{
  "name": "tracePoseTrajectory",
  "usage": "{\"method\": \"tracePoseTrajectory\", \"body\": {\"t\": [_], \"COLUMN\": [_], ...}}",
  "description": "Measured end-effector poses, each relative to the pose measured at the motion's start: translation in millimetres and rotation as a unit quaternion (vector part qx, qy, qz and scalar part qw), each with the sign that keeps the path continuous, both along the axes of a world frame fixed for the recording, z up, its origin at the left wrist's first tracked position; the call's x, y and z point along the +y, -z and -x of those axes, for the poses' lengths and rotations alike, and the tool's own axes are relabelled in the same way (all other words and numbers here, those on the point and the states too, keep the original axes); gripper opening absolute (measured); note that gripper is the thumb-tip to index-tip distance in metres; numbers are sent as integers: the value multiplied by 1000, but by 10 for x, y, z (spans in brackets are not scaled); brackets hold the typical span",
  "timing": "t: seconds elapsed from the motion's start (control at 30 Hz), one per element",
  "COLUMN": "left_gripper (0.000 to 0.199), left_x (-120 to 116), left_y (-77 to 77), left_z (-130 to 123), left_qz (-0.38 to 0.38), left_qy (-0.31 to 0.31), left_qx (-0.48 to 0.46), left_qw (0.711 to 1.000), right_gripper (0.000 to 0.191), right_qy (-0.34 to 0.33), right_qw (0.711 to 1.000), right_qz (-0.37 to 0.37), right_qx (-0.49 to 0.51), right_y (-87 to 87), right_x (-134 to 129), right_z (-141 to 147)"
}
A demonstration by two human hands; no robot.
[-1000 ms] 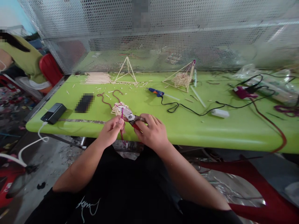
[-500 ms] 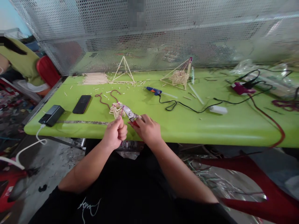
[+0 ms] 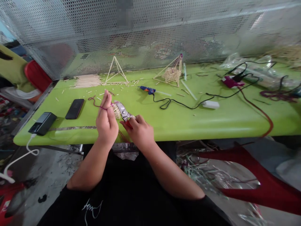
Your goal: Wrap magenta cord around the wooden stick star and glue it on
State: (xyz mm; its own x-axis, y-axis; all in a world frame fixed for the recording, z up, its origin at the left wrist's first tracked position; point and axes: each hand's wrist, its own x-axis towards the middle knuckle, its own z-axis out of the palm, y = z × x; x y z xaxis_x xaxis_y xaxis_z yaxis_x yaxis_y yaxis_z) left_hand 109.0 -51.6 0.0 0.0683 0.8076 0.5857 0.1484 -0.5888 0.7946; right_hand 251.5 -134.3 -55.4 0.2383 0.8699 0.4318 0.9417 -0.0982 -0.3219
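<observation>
My left hand [image 3: 107,121] is raised at the table's front edge, fingers stretched upward and close together. Purple string [image 3: 92,100] passes beside those fingers; whether they touch it I cannot tell. Behind them, partly hidden, lies a small stacked-stick piece [image 3: 116,111]. My right hand [image 3: 141,130] grips red-handled cutting shears [image 3: 123,110], their metal jaws beside the stick piece. A reddish string end [image 3: 122,136] lies over the table edge between my hands.
A black phone [image 3: 74,109] and power bank [image 3: 42,123] lie left. Loose sticks [image 3: 87,80], a stick pyramid [image 3: 116,72] and another pyramid with a stacked core [image 3: 171,73] stand behind. A blue glue gun [image 3: 147,90], its cable and a purple power strip [image 3: 232,81] are right.
My left hand has gone from a fist around the string to straightened fingers, moving left and up. The shears stay in my right hand. The whole view has shifted slightly.
</observation>
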Motion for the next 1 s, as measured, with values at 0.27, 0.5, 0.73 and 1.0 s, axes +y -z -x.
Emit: {"method": "tracePoseTrajectory", "body": {"t": [0.27, 0.5, 0.73, 1.0], "left_gripper": [43, 39, 44, 51], "left_x": [76, 112, 18, 248], "left_y": [-135, -199, 320, 771], "left_z": [-131, -369, -549, -745], "left_qz": [127, 174, 192, 230], "left_qy": [-103, -25, 15, 18], "left_qx": [359, 369, 171, -16], "left_qw": [919, 912, 966, 973], "right_gripper": [45, 38, 39, 38], "right_qy": [21, 69, 50, 27], "right_qw": [998, 995, 992, 981], "right_qz": [62, 58, 86, 139], "right_qx": [24, 43, 75, 135], "right_y": [-39, 97, 262, 325], "right_x": [11, -102, -148, 75], "right_z": [-22, -275, -357, -484]}}
